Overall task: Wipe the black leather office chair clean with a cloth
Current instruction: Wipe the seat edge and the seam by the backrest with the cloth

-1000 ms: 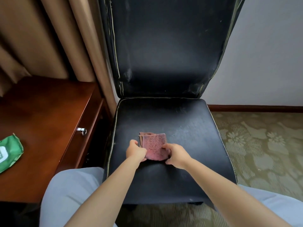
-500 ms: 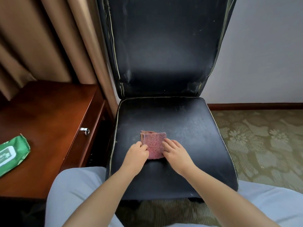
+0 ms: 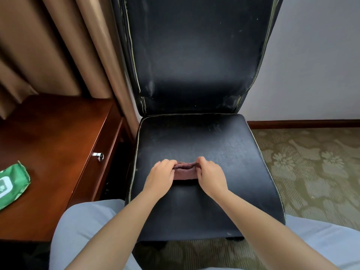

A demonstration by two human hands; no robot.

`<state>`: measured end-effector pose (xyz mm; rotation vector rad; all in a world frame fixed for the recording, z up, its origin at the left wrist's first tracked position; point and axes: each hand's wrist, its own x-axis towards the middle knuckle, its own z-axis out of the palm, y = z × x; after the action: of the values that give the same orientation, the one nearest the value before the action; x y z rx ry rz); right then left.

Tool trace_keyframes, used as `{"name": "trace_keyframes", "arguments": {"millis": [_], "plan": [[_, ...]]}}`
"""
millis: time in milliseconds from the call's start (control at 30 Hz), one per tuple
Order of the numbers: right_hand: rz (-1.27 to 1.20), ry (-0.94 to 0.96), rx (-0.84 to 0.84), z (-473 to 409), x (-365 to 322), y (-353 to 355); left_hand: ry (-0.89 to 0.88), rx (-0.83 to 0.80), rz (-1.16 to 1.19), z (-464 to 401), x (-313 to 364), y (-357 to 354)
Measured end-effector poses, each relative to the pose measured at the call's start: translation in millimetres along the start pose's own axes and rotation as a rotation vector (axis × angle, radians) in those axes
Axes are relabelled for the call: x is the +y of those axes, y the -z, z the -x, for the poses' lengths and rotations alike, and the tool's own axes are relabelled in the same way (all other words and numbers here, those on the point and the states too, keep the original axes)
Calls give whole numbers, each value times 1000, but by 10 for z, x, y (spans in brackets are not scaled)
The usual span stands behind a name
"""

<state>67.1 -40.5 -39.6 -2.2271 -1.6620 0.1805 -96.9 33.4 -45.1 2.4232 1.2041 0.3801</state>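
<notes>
Now cloth (image 3: pixel 185 171) folded between hands (image 3: pixel 186 175).

Cloth (image 3: pixel 185 171) on the chair (image 3: pixel 204 145) seat, held between two hands.
Left hand (image 3: pixel 160 177) at the cloth's 9 o'clock, right hand (image 3: pixel 211 176) at its 3 o'clock. Desk (image 3: pixel 58 137) at the chair's 9 o'clock, wipes packet (image 3: pixel 11 184) on it; curtain (image 3: pixel 58 45) at 11, wall (image 3: pixel 315 59) at 1.

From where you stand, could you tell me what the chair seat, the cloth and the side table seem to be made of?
Chair seat: black leather or imitation, dull sheen, scuffed grey, pale piping along the edges.
Cloth: soft reddish-brown fabric, likely terry or microfibre; it folds limply between both hands.
Side table: reddish wood or veneer with a glossy lacquer that reflects light.
</notes>
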Motion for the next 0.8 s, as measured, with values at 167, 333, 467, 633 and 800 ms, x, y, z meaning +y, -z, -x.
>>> {"name": "trace_keyframes", "arguments": {"millis": [167, 333, 467, 633, 800], "plan": [[77, 65, 4, -55, 83, -169, -62, 1, -290, -141, -7, -93], [84, 41, -93, -125, 94, -224, 94, -227, -288, -286, 42, -100], [165, 44, -150, -203, 93, -177, 45, -277, -352, -378, 50, -39], [106, 179, -63, -140, 127, -82, -126, -134, -222, -248, -15, -19], [271, 406, -166, 78, 153, -53, -519, 67, -447, -52, -177, -93]]}}
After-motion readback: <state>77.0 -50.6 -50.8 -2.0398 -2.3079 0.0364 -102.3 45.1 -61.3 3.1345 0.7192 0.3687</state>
